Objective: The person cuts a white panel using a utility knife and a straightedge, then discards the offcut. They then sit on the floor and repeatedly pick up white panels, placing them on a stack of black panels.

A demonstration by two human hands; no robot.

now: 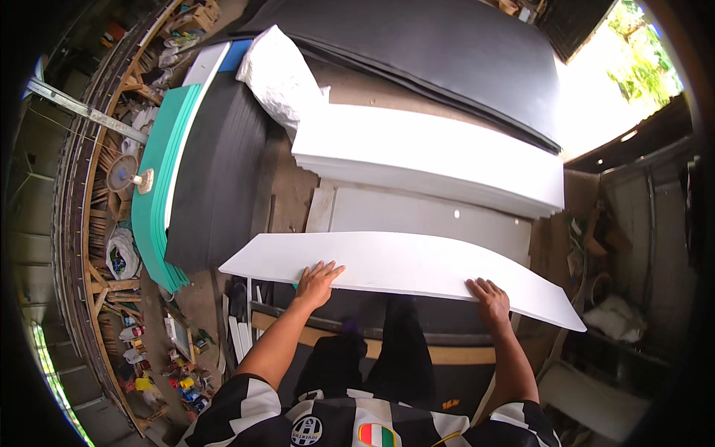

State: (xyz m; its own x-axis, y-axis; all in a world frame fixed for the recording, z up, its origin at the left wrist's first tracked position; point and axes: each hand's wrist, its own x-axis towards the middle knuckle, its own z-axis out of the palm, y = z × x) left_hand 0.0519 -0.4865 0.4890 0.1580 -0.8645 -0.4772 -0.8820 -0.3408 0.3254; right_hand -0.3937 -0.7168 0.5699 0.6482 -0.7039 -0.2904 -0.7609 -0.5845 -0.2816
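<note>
A long white sheet (387,261), which looks like foam, lies across in front of me. It bends in a gentle arc, with its right end lower in view. My left hand (318,284) grips its near edge left of the middle, fingers on the top face. Farther right along the same edge, my right hand (489,299) holds on with its fingertips over the top. What the parts of my hands under the sheet do is hidden. Just beyond it is a stack of similar white sheets (447,153), resting by a grey flat surface (432,212).
Black sheets (216,164) and green sheets (165,179) are stacked on the left. Large black sheets (447,52) spread across the back, near a white sack (277,74). A pedestal fan (123,173) and cluttered shelving stand far left. Bright daylight enters at the upper right.
</note>
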